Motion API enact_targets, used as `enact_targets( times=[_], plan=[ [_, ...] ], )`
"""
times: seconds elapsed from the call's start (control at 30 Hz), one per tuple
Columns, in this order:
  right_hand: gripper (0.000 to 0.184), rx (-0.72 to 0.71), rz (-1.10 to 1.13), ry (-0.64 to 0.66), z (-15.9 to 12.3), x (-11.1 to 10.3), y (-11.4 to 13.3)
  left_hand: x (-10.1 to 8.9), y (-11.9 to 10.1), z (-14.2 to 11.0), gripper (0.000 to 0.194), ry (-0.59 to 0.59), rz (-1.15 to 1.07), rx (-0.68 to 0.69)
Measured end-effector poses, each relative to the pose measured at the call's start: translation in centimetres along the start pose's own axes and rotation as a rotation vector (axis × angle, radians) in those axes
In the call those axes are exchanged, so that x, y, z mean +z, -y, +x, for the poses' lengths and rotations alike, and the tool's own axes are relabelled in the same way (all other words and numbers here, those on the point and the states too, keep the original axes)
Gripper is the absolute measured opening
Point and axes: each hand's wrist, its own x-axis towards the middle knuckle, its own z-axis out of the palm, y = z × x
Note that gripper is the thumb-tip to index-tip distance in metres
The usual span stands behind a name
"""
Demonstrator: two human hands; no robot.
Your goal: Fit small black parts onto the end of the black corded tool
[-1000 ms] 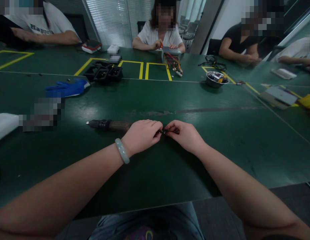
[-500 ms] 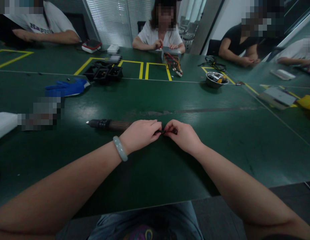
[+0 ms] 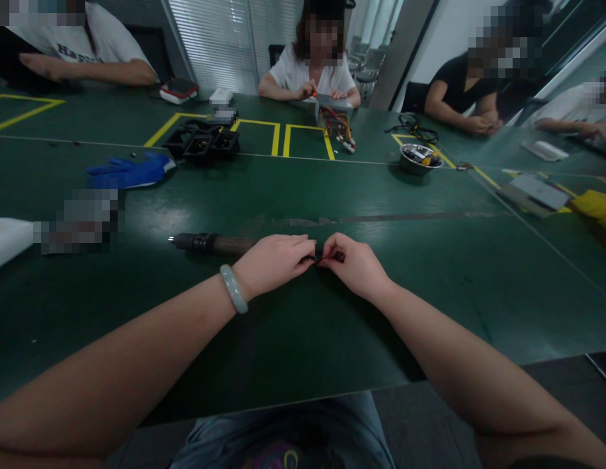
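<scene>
Just above the table (image 3: 264, 352), both hands meet around thin dark and red wires (image 3: 319, 260). My left hand (image 3: 282, 262), with a pale green bangle on its wrist, pinches the wires from the left. From the right, my right hand (image 3: 356, 264) pinches the reddish part between thumb and forefinger. Most of the wires is hidden by the fingers. A long cylindrical tool (image 3: 205, 243) with a dark tip, a bright metal point and a brown body lies beside my left hand, its right end hidden behind that hand. I cannot tell whether the wires join it.
A blue glove (image 3: 129, 172) and a white object (image 3: 10, 241) lie to the left. Black socket parts (image 3: 202, 140) sit farther back. A metal bowl (image 3: 419, 160) holds small parts. Across the table, a person handles a grey box (image 3: 333, 107) with coloured wires; other people sit around.
The hands stay nearly in place, still pinching the wires; the right hand has shifted very slightly left. The view has turned a little.
</scene>
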Motion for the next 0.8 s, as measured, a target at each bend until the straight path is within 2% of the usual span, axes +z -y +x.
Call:
enact_targets(
  times=[0.4, 0.8],
  plan=[
    [0.016, -0.076, -0.199, -0.081, -0.24, 0.13, -0.07, -0.22, 0.04, 0.18, 0.017, 0.035, 0.017, 0.021],
    [0.032, -0.042, -0.062, -0.155, -0.6, 0.9, 0.32, 0.07, 0.24, 0.17, 0.014, -0.002, -0.016, 0.015]
  ],
)
